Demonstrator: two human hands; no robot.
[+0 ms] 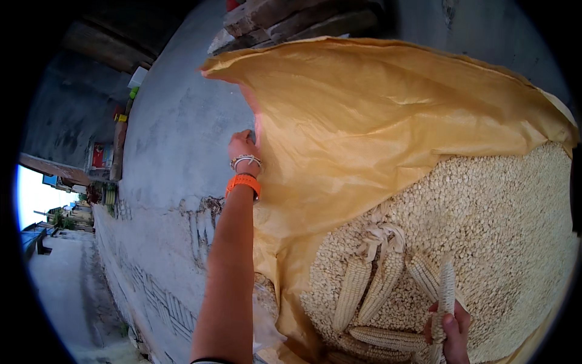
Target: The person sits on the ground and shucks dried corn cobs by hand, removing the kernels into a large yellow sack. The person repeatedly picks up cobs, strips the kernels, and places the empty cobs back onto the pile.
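Note:
My left hand (pixel 244 144), with bracelets and an orange watch at the wrist, is at the pink-lined edge of a yellow woven plastic sheet (pixel 345 118); its fingertips are partly hidden, so its grip is unclear. At the lower right, my right hand (pixel 454 330) is closed around an upright corn cob (pixel 447 284), which looks at least partly bare of kernels. Under and around it lies a wide heap of loose pale corn kernels (pixel 495 218). Two ears of corn (pixel 353 291) joined by dry husks (pixel 385 236) rest on the heap, with another ear (pixel 386 338) below them.
Stacked stone or concrete slabs (pixel 300 20) stand beyond the sheet. A rough concrete surface (pixel 177 136) stretches to the left, with a worn, grooved part (pixel 157 286). A clear plastic bag (pixel 266 318) lies by the sheet's lower edge. Buildings (pixel 68 218) show at the far left.

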